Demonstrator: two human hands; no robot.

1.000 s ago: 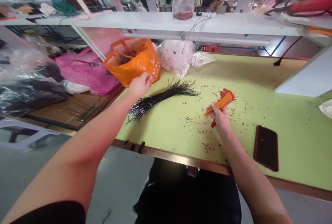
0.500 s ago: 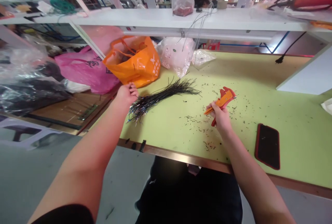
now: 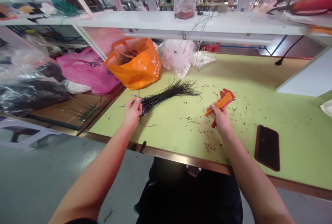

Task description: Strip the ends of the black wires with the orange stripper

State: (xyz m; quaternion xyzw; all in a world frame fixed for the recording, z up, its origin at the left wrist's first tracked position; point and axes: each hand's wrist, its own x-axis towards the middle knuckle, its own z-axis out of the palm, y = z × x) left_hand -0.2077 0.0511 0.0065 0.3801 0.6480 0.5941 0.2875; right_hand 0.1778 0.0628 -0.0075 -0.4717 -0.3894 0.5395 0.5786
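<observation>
A bundle of thin black wires (image 3: 169,94) lies slantwise on the green tabletop, its far ends fanned out. My left hand (image 3: 133,111) is closed over the bundle's near left end, and a few wire tips poke out around the fingers. How many wires are in its grip is hidden. My right hand (image 3: 220,116) wraps around the handles of an orange and red wire stripper (image 3: 225,100), whose head points up and away to the right. Small dark clippings (image 3: 193,120) are scattered under and around the tool.
A phone with a red edge (image 3: 268,148) lies at the right. Behind the wires stand an orange bag (image 3: 140,68) and a clear plastic bag (image 3: 177,56); a pink bag (image 3: 88,70) is farther left. A white shelf (image 3: 155,19) spans the back. Other people are in the distance.
My left hand has come down and slightly right, from above the bundle's near end onto it. The wire ends there are now gathered at the fingers. My right hand keeps the wire stripper in place.
</observation>
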